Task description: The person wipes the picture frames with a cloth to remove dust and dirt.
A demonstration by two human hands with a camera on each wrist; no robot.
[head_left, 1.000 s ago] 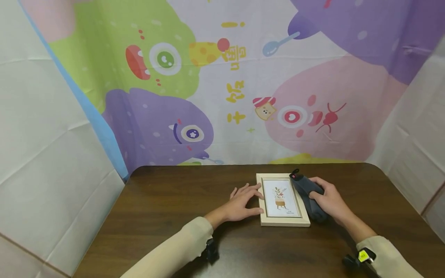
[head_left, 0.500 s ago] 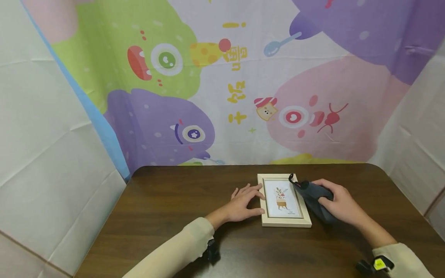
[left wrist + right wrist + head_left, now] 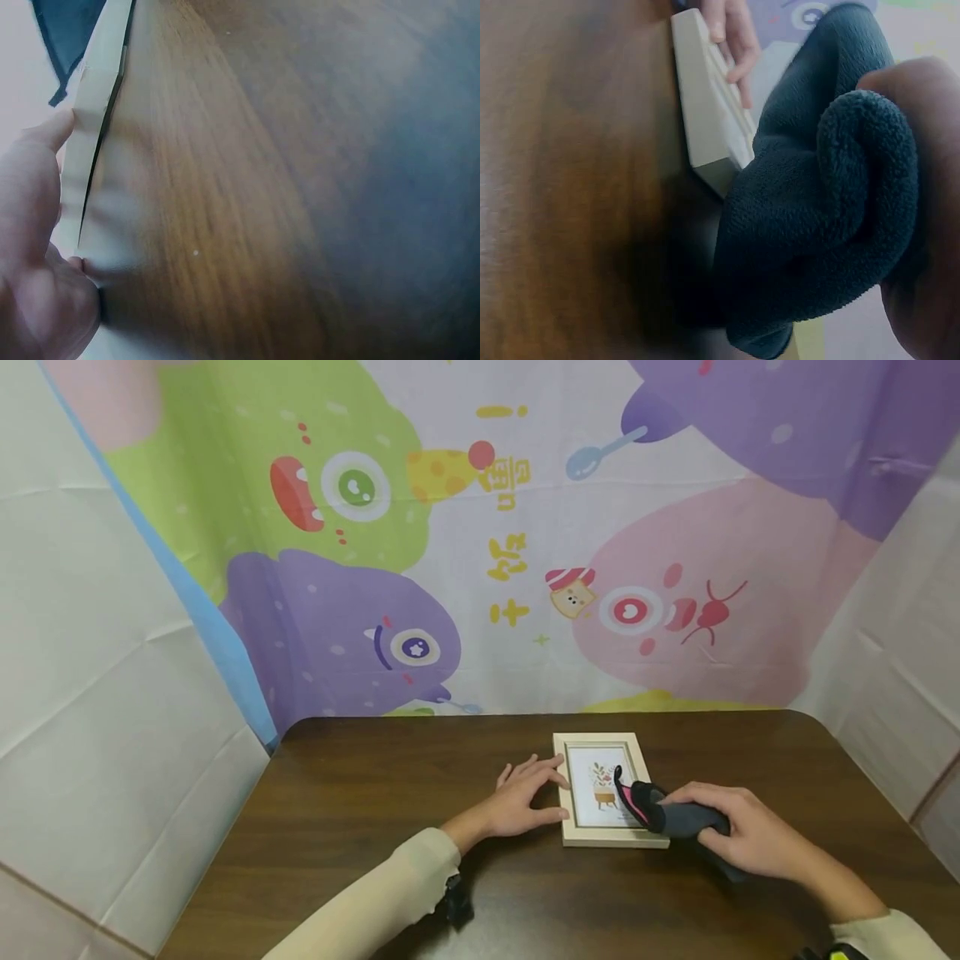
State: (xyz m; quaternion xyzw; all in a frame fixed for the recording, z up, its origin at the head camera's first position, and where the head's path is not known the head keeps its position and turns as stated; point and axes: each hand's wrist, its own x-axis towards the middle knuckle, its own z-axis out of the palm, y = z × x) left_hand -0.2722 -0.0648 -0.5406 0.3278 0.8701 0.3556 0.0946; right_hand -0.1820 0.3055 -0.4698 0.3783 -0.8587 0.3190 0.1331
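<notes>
A pale wooden picture frame (image 3: 606,841) lies flat on the table, its print of a potted plant facing up. My left hand (image 3: 519,800) touches the frame's left edge with fingers spread; the left wrist view shows a thumb against the frame's side (image 3: 88,124). In my right hand (image 3: 761,831) I grip a bunched dark grey cloth (image 3: 688,821) with a black loop and a pink patch at its end. That end lies over the lower right of the print, hiding part of it. Thick folds of the fuzzy cloth (image 3: 810,217) fill the right wrist view.
The brown wooden table (image 3: 360,777) has rounded far corners. Behind it hangs a curtain (image 3: 495,677) printed with cartoon monsters, and white sheets (image 3: 135,693) close off both sides.
My right hand has brought the cloth from the frame's upper right side down toward its lower right, turning its tip over the print. The left hand and frame have stayed put.
</notes>
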